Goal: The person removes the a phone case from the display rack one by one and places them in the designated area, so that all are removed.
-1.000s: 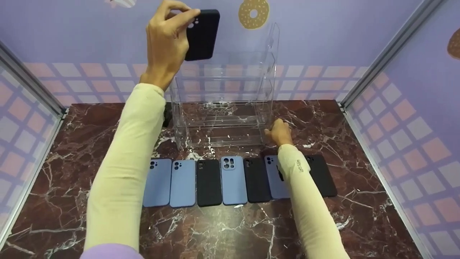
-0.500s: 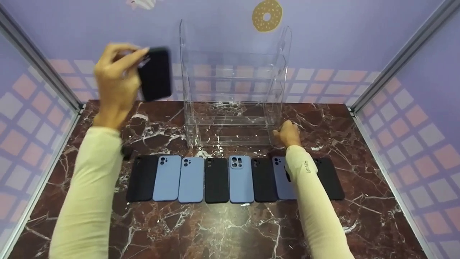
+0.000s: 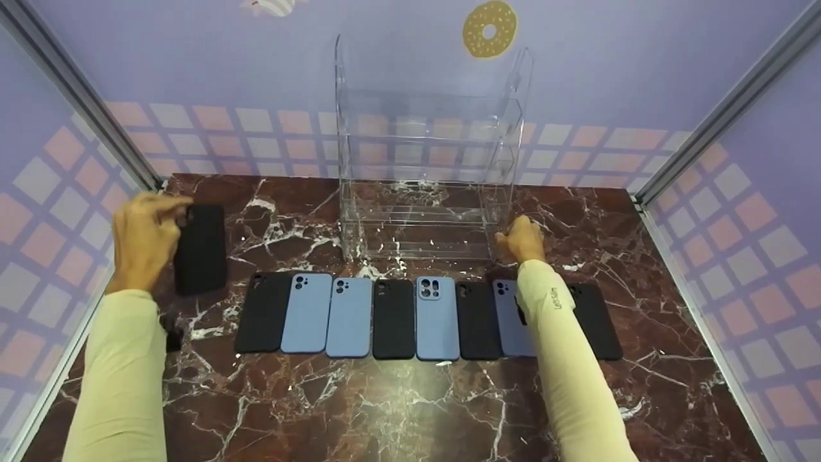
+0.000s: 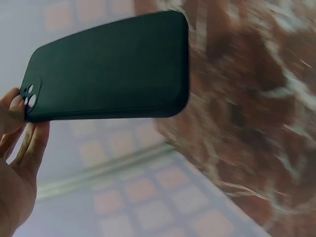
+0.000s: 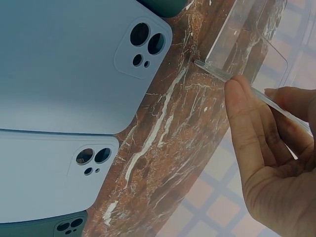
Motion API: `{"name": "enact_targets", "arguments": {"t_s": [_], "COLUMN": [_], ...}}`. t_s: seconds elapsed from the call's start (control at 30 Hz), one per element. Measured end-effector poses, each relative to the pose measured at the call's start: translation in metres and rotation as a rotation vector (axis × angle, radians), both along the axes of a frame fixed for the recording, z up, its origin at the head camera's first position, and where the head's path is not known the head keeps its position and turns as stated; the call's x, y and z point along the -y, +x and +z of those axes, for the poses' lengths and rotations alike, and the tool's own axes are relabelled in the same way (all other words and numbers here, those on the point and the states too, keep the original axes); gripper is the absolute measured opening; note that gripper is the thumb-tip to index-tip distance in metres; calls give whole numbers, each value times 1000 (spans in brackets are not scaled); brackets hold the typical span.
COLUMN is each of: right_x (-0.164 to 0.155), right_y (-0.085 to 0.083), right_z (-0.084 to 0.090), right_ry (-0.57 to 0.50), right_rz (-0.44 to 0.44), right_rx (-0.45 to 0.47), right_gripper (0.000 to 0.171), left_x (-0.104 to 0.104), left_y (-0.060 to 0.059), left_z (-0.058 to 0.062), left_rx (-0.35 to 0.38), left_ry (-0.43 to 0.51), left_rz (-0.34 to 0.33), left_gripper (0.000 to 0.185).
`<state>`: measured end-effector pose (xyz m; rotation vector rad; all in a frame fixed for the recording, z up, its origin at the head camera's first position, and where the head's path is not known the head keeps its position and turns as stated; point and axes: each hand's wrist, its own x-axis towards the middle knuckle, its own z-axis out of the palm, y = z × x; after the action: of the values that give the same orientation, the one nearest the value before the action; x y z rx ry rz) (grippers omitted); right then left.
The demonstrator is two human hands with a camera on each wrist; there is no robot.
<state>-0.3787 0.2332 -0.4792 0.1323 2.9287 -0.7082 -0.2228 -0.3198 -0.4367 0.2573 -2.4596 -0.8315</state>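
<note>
At the left side of the marble table, my left hand [image 3: 146, 239] pinches a black phone case [image 3: 202, 250] by its camera corner. In the left wrist view this black case [image 4: 111, 69] is held up by one end, its camera holes beside the fingertips. A clear acrylic tiered rack [image 3: 426, 181] stands at the back middle. My right hand [image 3: 523, 240] pinches the lower right edge of that rack; in the right wrist view thumb and fingers lie on either side of its clear panel [image 5: 217, 72]. Nothing shows in the rack's tiers.
Several black and blue phone cases lie in a row before the rack, among them a black one [image 3: 262, 314], a blue one [image 3: 437, 321] and a darker blue one [image 3: 513, 321] partly under my right sleeve. Patterned walls [image 3: 737, 224] enclose the table's back and sides.
My left hand has carried the black phone case from up by the rack's left side down to the left part of the table. The right hand has stayed at the rack. The head view has shifted slightly.
</note>
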Motion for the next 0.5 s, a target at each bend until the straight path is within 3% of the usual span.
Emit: {"name": "enact_targets", "arguments": {"t_s": [0.23, 0.5], "right_x": [-1, 0], "right_y": [1, 1], "right_z": [-1, -1], "right_ry": [-1, 1], "right_rz": [-6, -5], "right_rx": [2, -5], "right_gripper": [32, 34], "left_x": [24, 24], "left_y": [17, 21], "left_z": [-35, -66], "left_rx": [290, 318], "left_ry": [22, -83], "left_rz": [-54, -92], "left_gripper": [34, 23]}}
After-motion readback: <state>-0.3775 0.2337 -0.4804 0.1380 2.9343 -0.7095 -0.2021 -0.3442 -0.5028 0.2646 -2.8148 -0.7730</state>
